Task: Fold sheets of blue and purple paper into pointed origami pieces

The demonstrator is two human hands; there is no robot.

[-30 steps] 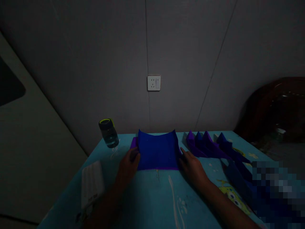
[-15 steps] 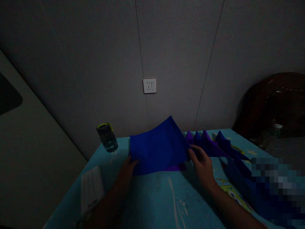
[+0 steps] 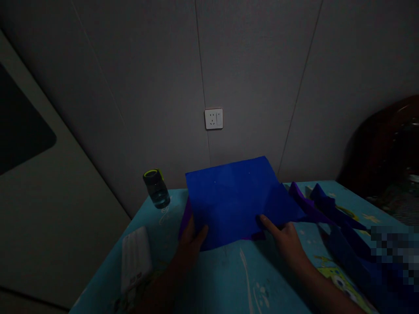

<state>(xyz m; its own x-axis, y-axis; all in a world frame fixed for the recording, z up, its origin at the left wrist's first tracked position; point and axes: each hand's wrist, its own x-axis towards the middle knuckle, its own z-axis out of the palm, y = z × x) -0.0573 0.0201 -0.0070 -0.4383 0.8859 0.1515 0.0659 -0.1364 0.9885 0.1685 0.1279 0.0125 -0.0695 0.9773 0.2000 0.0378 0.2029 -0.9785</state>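
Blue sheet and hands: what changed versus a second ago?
The rectangular blue sheet, earlier lying curled at both sides over the thin purple sheet, is now lifted and tilted up. The left hand grips it near the lower left; the right hand now has a digit on its front.
The see-through bottle with yellow-green rim and white oblong block look unmoved.

Both forearms (image 3: 314, 277) reach in from below — left hand (image 3: 190, 242) pinching, thumb angled inward; right hand (image 3: 286, 239) turned inward, one digit stretched out.

left hand (image 3: 190, 242): holds blue sheet (image 3: 234, 196) | right hand (image 3: 286, 240): touches same sheet | purple piece (image 3: 185, 218): beneath (mostly hidden)
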